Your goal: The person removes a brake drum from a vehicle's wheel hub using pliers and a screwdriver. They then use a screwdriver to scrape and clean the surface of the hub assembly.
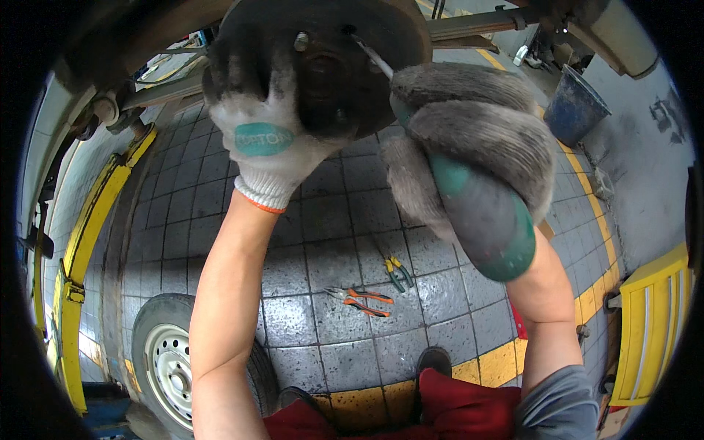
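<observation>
A dark, grimy brake drum (392, 37) with studs on its face hangs at the top of the head view. My left hand (265, 136), in a soiled white knit glove, lies against the drum's left side with its fingers spread over it. In a greyed glove, my right hand (477, 136) is wrapped around the green and dark grey handle of a screwdriver (488, 220). Its thin metal shaft points up and left, and the tip reaches a small dark hole in the drum's face. How deep the tip sits is hidden.
On the tiled floor below lie orange-handled pliers (359, 298) and smaller yellow-green pliers (398, 271). A wheel with tyre (165, 359) stands lower left, beside a yellow lift arm (92, 242). A dark bucket (576, 106) and yellow cabinet (653, 330) are at right.
</observation>
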Demonstrator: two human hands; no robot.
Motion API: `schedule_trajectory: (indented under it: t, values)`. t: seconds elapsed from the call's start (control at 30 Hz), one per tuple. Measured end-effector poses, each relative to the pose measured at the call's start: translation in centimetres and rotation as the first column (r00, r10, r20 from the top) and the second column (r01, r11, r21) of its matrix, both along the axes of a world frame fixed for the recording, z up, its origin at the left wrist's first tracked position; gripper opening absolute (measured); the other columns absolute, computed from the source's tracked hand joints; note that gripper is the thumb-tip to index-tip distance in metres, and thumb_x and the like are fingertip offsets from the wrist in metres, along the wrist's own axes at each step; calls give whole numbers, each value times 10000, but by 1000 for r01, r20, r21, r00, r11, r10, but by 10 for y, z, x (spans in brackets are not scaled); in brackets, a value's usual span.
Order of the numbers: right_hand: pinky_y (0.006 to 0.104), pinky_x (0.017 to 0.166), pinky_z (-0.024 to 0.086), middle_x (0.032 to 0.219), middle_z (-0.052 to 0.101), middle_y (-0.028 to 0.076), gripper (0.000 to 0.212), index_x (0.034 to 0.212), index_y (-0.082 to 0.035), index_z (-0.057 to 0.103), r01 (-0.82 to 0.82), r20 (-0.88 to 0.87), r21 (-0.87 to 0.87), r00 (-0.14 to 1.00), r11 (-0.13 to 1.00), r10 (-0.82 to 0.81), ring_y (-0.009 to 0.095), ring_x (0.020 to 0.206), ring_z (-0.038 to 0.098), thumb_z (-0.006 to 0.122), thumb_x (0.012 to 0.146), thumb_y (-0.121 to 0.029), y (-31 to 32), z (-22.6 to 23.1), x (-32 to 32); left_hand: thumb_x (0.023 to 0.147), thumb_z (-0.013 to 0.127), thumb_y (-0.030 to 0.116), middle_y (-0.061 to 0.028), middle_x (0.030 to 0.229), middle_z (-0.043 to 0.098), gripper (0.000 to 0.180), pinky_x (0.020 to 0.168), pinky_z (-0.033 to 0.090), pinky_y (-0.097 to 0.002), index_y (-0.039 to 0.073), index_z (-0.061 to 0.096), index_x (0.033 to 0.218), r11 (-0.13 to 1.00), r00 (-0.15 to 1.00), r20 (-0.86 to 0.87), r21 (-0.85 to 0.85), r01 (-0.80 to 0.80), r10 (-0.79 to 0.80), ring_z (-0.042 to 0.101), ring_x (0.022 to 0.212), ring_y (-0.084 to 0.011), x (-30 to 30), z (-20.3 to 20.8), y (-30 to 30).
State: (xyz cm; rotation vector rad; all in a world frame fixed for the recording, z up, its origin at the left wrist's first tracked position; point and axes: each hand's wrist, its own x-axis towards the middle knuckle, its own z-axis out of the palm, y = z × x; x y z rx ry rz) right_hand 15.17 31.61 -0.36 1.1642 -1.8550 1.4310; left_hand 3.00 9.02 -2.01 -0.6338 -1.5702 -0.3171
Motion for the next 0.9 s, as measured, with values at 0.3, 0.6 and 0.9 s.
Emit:
schedule_trajectory:
  t: [0.3, 0.6, 0.9]
  values:
    - [381, 903, 562, 1112, 734, 122, 411, 1139, -41, 673, 470, -711, 68, 641, 880, -288, 296, 1049, 708, 870, 778, -37, -28, 35, -47, 762, 781, 423, -311, 1543, 409, 903, 1151, 312, -637, 135, 460, 1555, 998, 992, 119, 51, -36, 30, 387, 1410, -539, 11, -2, 6]
    - [426, 969, 537, 1106, 724, 87, 314, 1126, -54, 721, 354, -456, 43, 839, 934, -297, 250, 1053, 692, 811, 825, -61, -3, 31, -61, 598, 866, 644, -244, 1548, 405, 1101, 1117, 305, -685, 177, 489, 1521, 994, 991, 123, 105, 35, -48, 358, 1437, -504, 8, -7, 15]
    - [422, 941, 550, 1047, 743, 109, 251, 1009, -54, 767, 624, -684, 68, 597, 779, -418, 289, 1003, 705, 836, 769, -24, -28, 63, -36, 575, 890, 614, -270, 1490, 453, 1114, 1120, 336, -684, 116, 481, 1484, 994, 994, 108, 106, -39, 27, 416, 1373, -526, 27, 1, -3]
